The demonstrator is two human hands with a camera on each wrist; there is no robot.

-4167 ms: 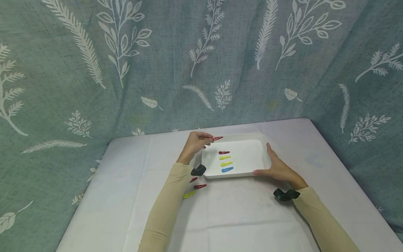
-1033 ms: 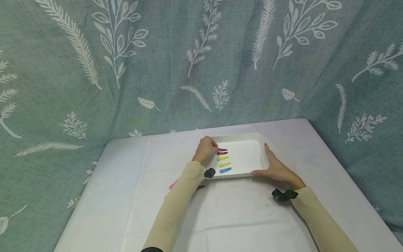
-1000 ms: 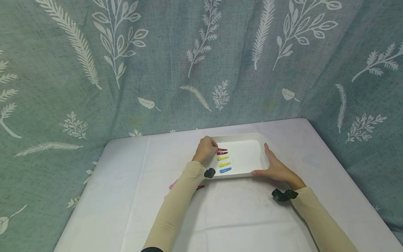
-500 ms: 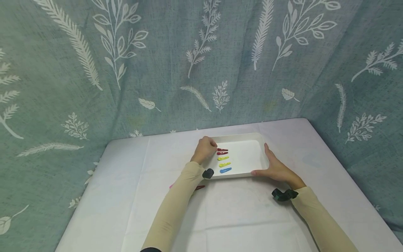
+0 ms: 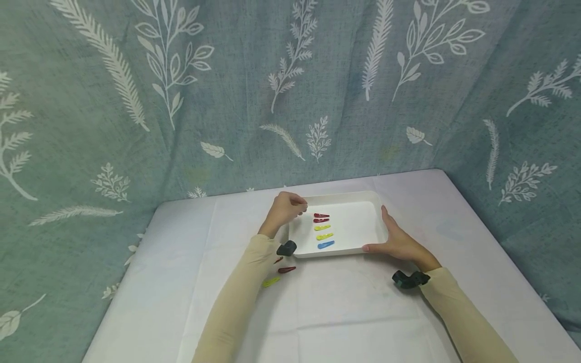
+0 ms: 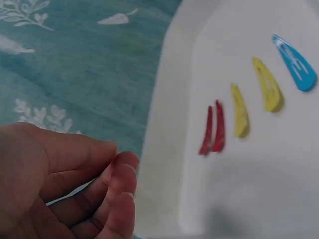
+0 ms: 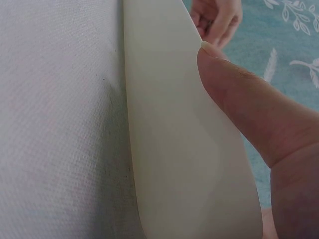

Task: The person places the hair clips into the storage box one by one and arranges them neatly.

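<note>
My left hand [image 5: 285, 209] hovers over the left rim of a white tray [image 5: 349, 250], fingers loosely curled and nothing between them. In the left wrist view, thumb and fingertips [image 6: 124, 162] come close together beside the tray wall. A column of snap hair clips lies inside the tray: two red clips [image 5: 321, 216] side by side, two yellow clips [image 5: 324, 236] and a blue clip [image 5: 326, 244] nearest the front. My right hand [image 5: 401, 242] grips the tray's front right corner, its thumb [image 7: 239, 87] against the wall in the right wrist view.
On the white-covered table [image 5: 345, 312], left of the tray's front, lie a dark red clip [image 5: 286, 270], a yellow clip [image 5: 271, 282] and another red clip [image 5: 279, 260] partly behind the left wrist camera [image 5: 287, 248]. A patterned curtain [image 5: 254, 101] stands behind the table.
The left hand held a red hair clip above the tray, then set it beside the other red one. It has let go and drawn back up and left. The right hand keeps its place.
</note>
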